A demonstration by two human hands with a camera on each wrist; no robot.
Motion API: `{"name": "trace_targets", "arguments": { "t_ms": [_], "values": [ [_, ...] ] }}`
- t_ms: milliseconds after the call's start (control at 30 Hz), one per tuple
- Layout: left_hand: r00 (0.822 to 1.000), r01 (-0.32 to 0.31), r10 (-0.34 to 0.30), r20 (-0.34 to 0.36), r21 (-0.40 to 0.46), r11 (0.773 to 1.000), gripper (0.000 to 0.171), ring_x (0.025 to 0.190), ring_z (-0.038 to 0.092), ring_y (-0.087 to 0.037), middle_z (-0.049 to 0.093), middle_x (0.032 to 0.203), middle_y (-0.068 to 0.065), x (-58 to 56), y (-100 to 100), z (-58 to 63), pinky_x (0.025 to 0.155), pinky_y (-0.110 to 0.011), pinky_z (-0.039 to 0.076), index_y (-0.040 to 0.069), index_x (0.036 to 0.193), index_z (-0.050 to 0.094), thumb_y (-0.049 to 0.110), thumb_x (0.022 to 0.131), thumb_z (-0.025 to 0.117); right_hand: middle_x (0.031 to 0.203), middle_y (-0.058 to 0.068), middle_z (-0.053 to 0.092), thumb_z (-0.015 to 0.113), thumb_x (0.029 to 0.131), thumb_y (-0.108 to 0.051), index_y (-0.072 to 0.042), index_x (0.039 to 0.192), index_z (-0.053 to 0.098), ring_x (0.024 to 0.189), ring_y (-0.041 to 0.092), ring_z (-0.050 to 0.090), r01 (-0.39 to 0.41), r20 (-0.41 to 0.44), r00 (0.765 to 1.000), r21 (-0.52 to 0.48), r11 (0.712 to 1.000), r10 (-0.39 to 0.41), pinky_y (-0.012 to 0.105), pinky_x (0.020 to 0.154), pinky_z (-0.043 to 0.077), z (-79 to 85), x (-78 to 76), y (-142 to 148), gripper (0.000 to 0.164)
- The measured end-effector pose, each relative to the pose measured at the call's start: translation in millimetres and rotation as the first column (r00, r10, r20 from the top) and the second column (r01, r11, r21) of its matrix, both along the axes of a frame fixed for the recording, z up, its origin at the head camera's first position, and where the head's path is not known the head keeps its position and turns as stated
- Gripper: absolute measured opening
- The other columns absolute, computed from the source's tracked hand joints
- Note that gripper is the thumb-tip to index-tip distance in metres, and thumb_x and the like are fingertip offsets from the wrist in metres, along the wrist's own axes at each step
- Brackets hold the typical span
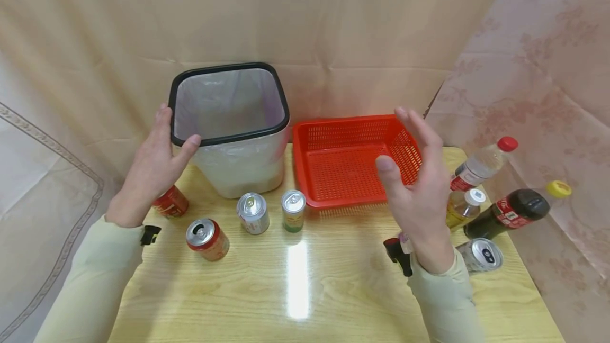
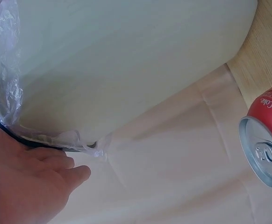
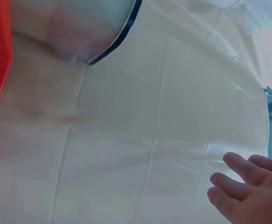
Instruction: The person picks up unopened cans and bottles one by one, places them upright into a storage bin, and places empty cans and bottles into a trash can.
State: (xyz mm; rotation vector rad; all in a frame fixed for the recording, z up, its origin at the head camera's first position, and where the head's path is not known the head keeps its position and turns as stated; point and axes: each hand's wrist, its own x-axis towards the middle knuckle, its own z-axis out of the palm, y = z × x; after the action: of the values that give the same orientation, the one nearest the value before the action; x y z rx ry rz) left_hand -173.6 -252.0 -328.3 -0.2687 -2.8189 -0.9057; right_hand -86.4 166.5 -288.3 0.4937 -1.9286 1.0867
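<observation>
My left hand (image 1: 154,165) is at the near left corner of a pale trash bin (image 1: 238,173) with a clear plastic liner and a black rim (image 1: 238,138). Its fingers lie along the outside of the rim and the thumb points across the front edge. In the left wrist view, that hand (image 2: 42,182) is right at the rim, where the liner is folded over. Held up in the air with thumb and fingers spread, my right hand (image 1: 424,189) overlaps the right end of a red plastic basket (image 1: 343,173) and holds nothing.
On the wooden table stand a red can (image 1: 173,202), an opened red can (image 1: 208,240), a silver can (image 1: 253,213) and a green-and-yellow can (image 1: 293,210). To the right lie a clear bottle (image 1: 481,163), a cola bottle (image 1: 512,210), a white-capped bottle (image 1: 462,208) and another can (image 1: 480,255).
</observation>
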Motion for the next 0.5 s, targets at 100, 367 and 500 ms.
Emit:
{"name": "trace_targets", "arguments": {
  "t_ms": [100, 367, 500],
  "values": [
    [1.000, 0.002, -0.002, 0.000, 0.004, 1.000, 0.091, 0.159, 0.002, -0.032, -0.005, 0.173, -0.009, -0.1, 3, -0.1, 0.126, -0.057, 0.009, 0.006, 0.166, -0.001, 0.059, 0.105, 0.042, 0.145, 0.017, 0.059, 0.058, 0.098, -0.063, 0.006, 0.145, 0.050, 0.139, 0.034, 0.051, 0.055, 0.022, 0.998, 0.070, 0.996, -0.057, 0.045, 0.120, 0.035, -4.7, 10.3, 17, 0.083],
    [1.000, 0.008, -0.009, 0.003, 0.009, 1.000, 0.092, 0.159, 0.002, -0.033, -0.005, 0.173, -0.009, -0.6, 8, 0.4, 0.126, -0.056, 0.009, 0.006, 0.166, -0.001, 0.059, 0.105, 0.043, 0.151, 0.011, 0.056, 0.060, 0.098, -0.060, -0.007, 0.153, 0.049, 0.126, 0.024, 0.059, 0.131, 0.161, 0.973, 0.217, 0.967, -0.168, 0.013, 0.074, 0.036, -27.3, 28.9, 72, 0.078],
    [1.000, 0.013, -0.013, 0.010, 0.011, 1.000, 0.092, 0.159, 0.000, -0.031, -0.007, 0.173, -0.009, -0.9, 8, -0.4, 0.126, -0.056, 0.008, 0.006, 0.166, -0.002, 0.059, 0.105, 0.043, 0.150, 0.013, 0.056, 0.069, 0.099, -0.043, -0.017, 0.156, 0.047, 0.102, 0.024, 0.059, 0.140, 0.285, 0.937, 0.220, 0.965, -0.201, 0.024, 0.093, 0.045, -38.2, 39.1, 89, 0.066]
  ]
}}
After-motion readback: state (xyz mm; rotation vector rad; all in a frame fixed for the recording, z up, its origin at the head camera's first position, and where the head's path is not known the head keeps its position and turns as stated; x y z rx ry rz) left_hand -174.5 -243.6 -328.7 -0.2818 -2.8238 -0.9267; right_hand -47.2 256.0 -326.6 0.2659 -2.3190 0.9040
